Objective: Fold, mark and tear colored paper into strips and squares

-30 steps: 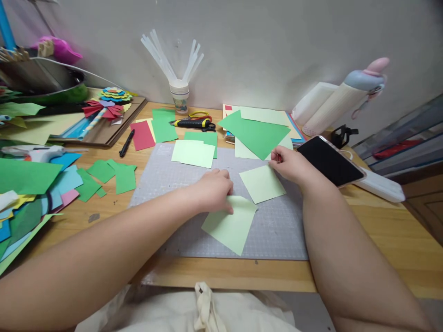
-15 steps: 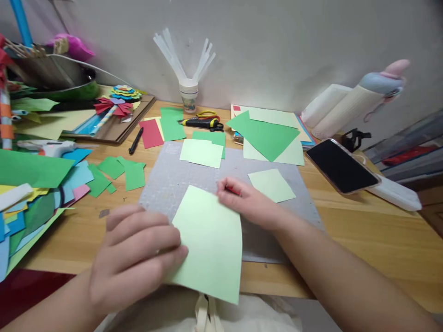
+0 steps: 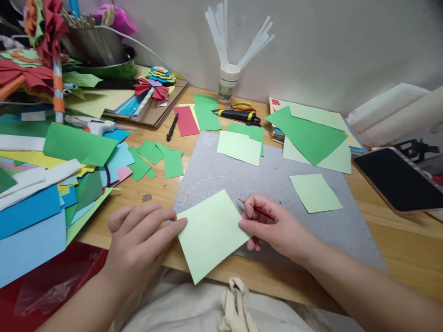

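Note:
A light green paper square (image 3: pixel 211 233) lies over the front edge of the grey cutting mat (image 3: pixel 270 184), one corner hanging past the table edge. My left hand (image 3: pixel 141 237) pinches its left corner, fingers together. My right hand (image 3: pixel 273 226) grips its right corner and also holds a thin red pencil (image 3: pixel 259 211) between the fingers. A second light green square (image 3: pixel 314 192) lies on the mat to the right, untouched.
More light green sheets (image 3: pixel 240 146) and a dark green sheet (image 3: pixel 308 133) lie at the mat's far side. Scissors and a cutter (image 3: pixel 242 113), a cup of sticks (image 3: pixel 228 85), a phone (image 3: pixel 398 177), a glue gun (image 3: pixel 92 124) and piles of coloured paper (image 3: pixel 44 193) surround the mat.
The light green square has been drawn toward me and laid flatter at the mat's front edge; my right hand came from the far square to its right corner. The view shifted left.

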